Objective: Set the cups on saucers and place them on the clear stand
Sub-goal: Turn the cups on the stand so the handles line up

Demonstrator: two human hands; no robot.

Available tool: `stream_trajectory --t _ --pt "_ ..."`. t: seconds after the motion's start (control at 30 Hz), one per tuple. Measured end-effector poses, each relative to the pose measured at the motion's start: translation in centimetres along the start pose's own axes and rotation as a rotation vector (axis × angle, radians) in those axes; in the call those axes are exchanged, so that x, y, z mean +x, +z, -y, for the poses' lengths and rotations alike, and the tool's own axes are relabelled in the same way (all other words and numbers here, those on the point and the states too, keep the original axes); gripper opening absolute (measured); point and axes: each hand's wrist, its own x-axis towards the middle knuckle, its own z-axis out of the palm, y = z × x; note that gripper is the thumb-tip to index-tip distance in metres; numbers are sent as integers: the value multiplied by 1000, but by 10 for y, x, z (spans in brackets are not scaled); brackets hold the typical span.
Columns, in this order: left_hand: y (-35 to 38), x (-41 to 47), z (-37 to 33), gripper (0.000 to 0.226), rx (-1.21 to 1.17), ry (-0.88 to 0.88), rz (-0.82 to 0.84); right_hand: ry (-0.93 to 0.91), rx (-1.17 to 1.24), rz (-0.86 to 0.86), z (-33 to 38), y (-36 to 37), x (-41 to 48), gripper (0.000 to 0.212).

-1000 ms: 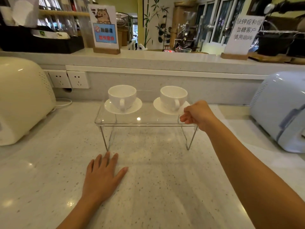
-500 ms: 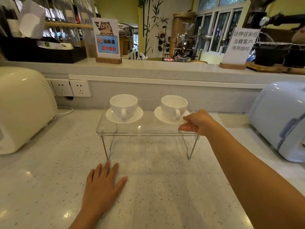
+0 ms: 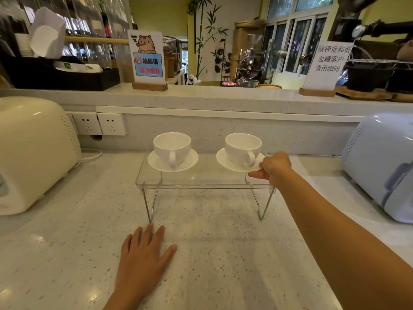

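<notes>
The left hand (image 3: 143,253) lies flat on the counter (image 3: 67,253) in front of the clear stand (image 3: 201,180), fingers spread and holding nothing. On the stand's left half, a white cup (image 3: 171,147) sits upright on its saucer (image 3: 192,159), handle turned toward the near edge. On the right half the second cup (image 3: 243,147) stands on a second saucer (image 3: 223,159) in the same way. The right hand (image 3: 273,167) is at the stand's near right corner, fingers curled together, and it touches the rim of that saucer; whether it pinches the saucer or the stand's edge, I cannot tell. By the look of it, the job is all but done: both sets are up, and only a last nudge or letting go remains.
</notes>
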Motion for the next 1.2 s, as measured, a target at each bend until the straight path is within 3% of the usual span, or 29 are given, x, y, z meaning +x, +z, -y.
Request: stream_trajectory --t 0.27,0.43,1.2 --pt "2 1 0 74 -1 -2 -1 26 -34 145 3 -9 -7 36" --pt "0 0 0 73 -12 1 5 36 5 138 2 -1 -10 42" --pt "2 1 3 82 -17 35 -17 78 93 160 3 -14 -29 33"
